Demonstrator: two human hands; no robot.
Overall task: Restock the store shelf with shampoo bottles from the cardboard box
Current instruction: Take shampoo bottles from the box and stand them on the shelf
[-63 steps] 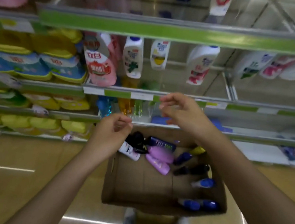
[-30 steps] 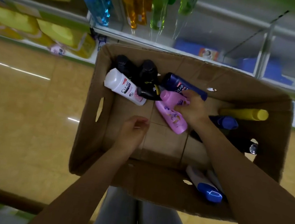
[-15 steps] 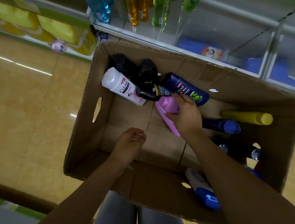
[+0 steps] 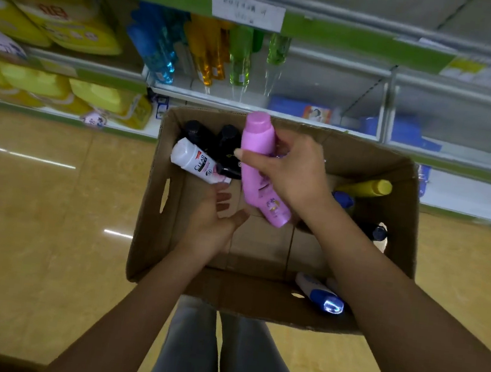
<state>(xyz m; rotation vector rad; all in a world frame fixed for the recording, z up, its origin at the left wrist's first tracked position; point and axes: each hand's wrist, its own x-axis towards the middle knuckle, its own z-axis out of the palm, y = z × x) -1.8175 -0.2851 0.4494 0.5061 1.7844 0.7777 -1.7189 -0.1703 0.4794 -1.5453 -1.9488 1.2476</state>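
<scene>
An open cardboard box (image 4: 155, 205) stands on the floor below me. My right hand (image 4: 292, 173) grips a pink shampoo bottle (image 4: 258, 147) around its middle and holds it above the box, cap end pointing toward the shelf. Just below the bottle's lower end my left hand (image 4: 213, 222) hovers inside the box, palm up, fingers relaxed, holding nothing. A white Clear bottle (image 4: 193, 159), black bottles (image 4: 228, 140), a yellow bottle (image 4: 367, 187) and a blue-capped white bottle (image 4: 319, 293) lie in the box.
The store shelf (image 4: 315, 61) rises right behind the box, with blue, orange and green bottles (image 4: 217, 52) hanging into view and yellow packs (image 4: 56, 26) at the left. Tan floor tiles (image 4: 32, 221) spread to the left. My legs (image 4: 217, 352) stand at the box's near side.
My right hand has lifted the pink bottle out of the pile and raised it above the box. My left hand has moved up and opened under it. The view tilted slightly upward.
</scene>
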